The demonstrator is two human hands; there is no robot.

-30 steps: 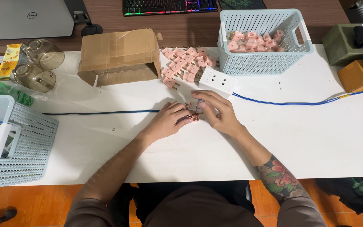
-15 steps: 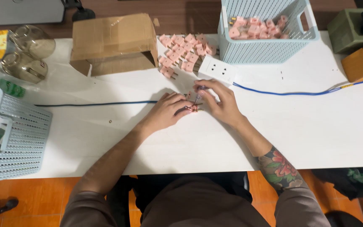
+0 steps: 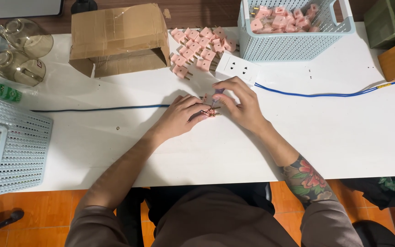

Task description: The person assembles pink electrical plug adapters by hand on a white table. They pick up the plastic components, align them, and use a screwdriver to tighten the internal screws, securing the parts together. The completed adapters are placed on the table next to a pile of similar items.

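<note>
My left hand point(image 3: 179, 116) lies on the white table point(image 3: 334, 132) and pinches a small pink plug point(image 3: 208, 111) with metal prongs at its fingertips. My right hand point(image 3: 238, 103) is closed around a small screwdriver with a purple handle point(image 3: 217, 94), its tip pointing down at the plug. A blue cable point(image 3: 312, 95) runs right from my hands, and a darker stretch point(image 3: 97, 109) runs left. A white power socket block point(image 3: 237, 69) lies just beyond my right hand.
Several loose pink plugs point(image 3: 200, 48) lie in a pile behind the socket. A light blue basket point(image 3: 298, 43) at the back holds more pink plugs. A cardboard box point(image 3: 117, 39) stands back left, glass jars point(image 3: 21, 52) far left, another blue basket point(image 3: 10, 146) at the left edge.
The view has shifted down and closer. My hands stay together at the same spot on the plug, with the right hand now raised slightly on the screwdriver.
</note>
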